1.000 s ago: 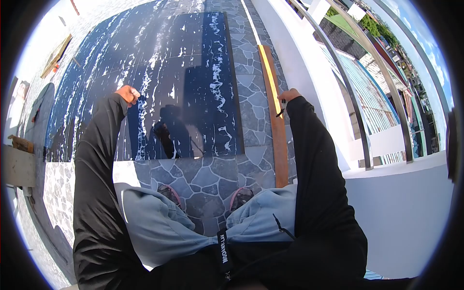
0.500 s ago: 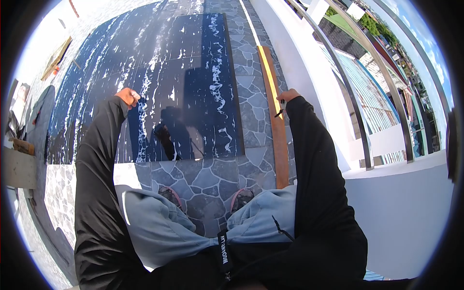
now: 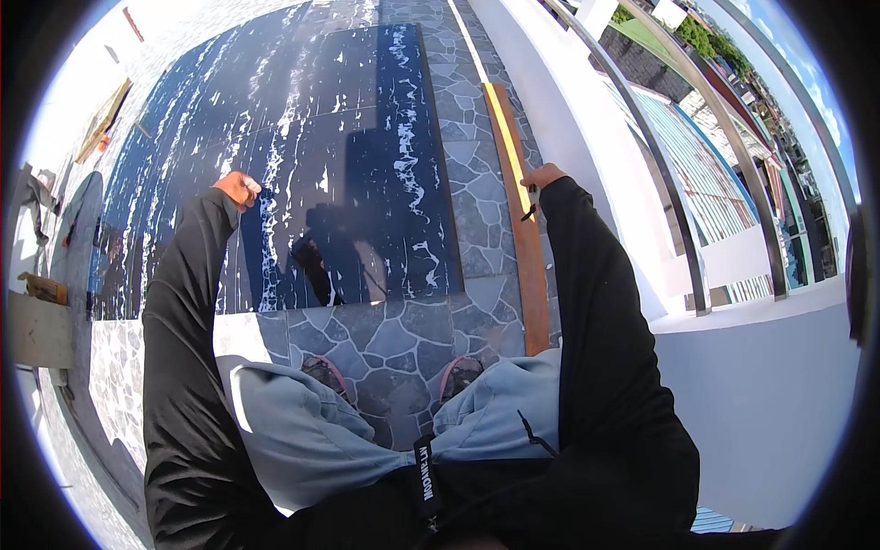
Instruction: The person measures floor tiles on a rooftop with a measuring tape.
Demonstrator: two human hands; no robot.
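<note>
A large dark blue-black panel with white streaks [image 3: 312, 183] lies flat on the stone-patterned floor. Over its near left part is my left hand [image 3: 240, 189], closed in a fist; I cannot make out whether anything is inside. My right hand [image 3: 544, 176] is closed over the right side of a long brown plank [image 3: 529, 275]. A small dark piece with a short cord or strap [image 3: 530, 209] hangs below its fingers, too small to name. The plank lies along the panel's right side, with a bright yellow strip on its upper part.
A white low wall [image 3: 632, 257] with metal railings [image 3: 665, 179] runs along the right; rooftops show beyond. At the left edge are a pale block [image 3: 38, 330] and dark legs of what looks like another person [image 3: 41, 203]. A wooden piece [image 3: 105, 119] lies far left.
The view has shifted slightly. Both hands stay closed in nearly the same places. At the far left, the dark legs-like shape has changed its outline.
</note>
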